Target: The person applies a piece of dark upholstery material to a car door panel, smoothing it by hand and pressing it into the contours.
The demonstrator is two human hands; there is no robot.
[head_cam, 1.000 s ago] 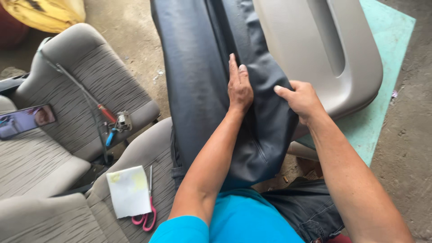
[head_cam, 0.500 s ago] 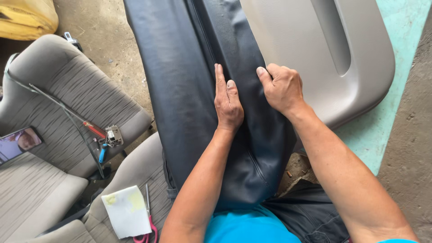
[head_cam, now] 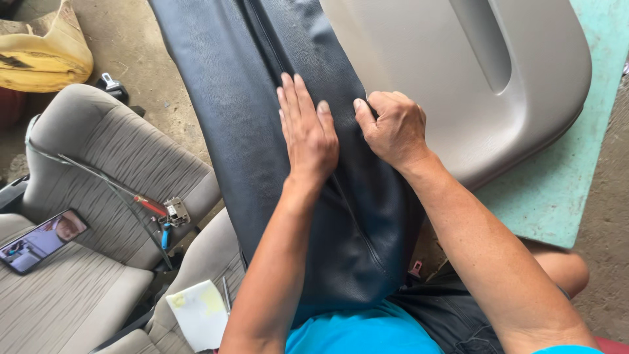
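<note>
A long dark blue leather-like cover (head_cam: 249,124) with a stitched seam lies from the top of the view down to my lap. My left hand (head_cam: 306,131) presses flat on it, fingers together and pointing away from me. Beside it, my right hand (head_cam: 393,128) is curled and pinches the cover's right edge where it meets a grey plastic seat panel (head_cam: 458,78). The two hands nearly touch at the thumbs.
A grey fabric car seat (head_cam: 98,170) stands at the left with a phone (head_cam: 40,239) on its cushion and a seat belt buckle (head_cam: 175,211). A white pad (head_cam: 196,313) lies below. Yellow foam (head_cam: 46,56) sits top left; a teal mat (head_cam: 563,190) lies right.
Both hands have stayed on the cover, drawing closer together; my right hand has curled to grip the edge. The view has shifted, and the scissors by the pad have left the frame.
</note>
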